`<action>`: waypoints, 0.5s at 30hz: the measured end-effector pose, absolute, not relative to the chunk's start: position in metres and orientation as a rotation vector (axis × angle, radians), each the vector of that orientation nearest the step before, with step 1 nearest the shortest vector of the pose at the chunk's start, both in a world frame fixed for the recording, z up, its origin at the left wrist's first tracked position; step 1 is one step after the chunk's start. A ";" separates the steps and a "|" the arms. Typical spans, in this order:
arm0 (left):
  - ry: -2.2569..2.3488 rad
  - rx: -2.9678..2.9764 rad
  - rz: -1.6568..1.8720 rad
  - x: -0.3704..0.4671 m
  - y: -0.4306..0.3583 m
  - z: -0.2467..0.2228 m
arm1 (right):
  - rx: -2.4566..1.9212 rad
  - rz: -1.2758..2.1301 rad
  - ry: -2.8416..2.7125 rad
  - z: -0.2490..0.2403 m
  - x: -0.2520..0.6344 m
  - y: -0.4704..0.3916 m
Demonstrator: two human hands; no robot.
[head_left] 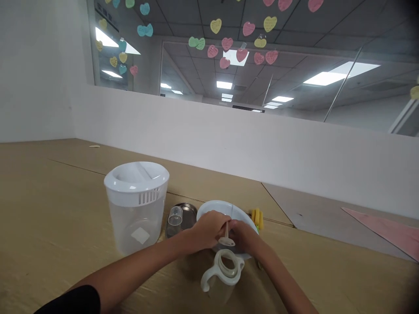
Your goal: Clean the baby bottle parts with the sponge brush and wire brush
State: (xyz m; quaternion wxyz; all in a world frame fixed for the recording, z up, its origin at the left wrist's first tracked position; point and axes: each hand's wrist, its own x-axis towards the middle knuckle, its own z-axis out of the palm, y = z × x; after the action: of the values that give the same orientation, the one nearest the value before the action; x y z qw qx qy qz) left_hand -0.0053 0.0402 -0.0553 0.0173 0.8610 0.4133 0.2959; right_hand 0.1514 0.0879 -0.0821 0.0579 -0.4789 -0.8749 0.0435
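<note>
Head view: both hands met over the white bowl (212,208), toward the table's (49,209) near edge. Left hand (209,229) and right hand (244,237) together pinched a small straw piece (226,233), upright, directly above the handled bottle (224,272).

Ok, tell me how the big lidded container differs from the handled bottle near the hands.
The lidded container is much larger than the handled bottle. The container is closed by a white lid; the bottle's mouth is open. The bottle has a side handle; the container shows none. Both stand upright on the table and have translucent bodies with white tops.
</note>
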 end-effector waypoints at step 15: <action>1.463 2.751 0.818 0.005 0.045 -0.081 | -1.290 0.507 -1.920 -0.017 0.157 0.066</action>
State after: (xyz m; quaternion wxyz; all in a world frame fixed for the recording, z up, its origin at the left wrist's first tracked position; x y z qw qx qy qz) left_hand 0.0049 0.0454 -0.0809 -0.0397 0.8533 0.4538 0.2536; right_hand 0.1569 0.0659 -0.0166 0.3770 -0.5046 -0.7510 0.1983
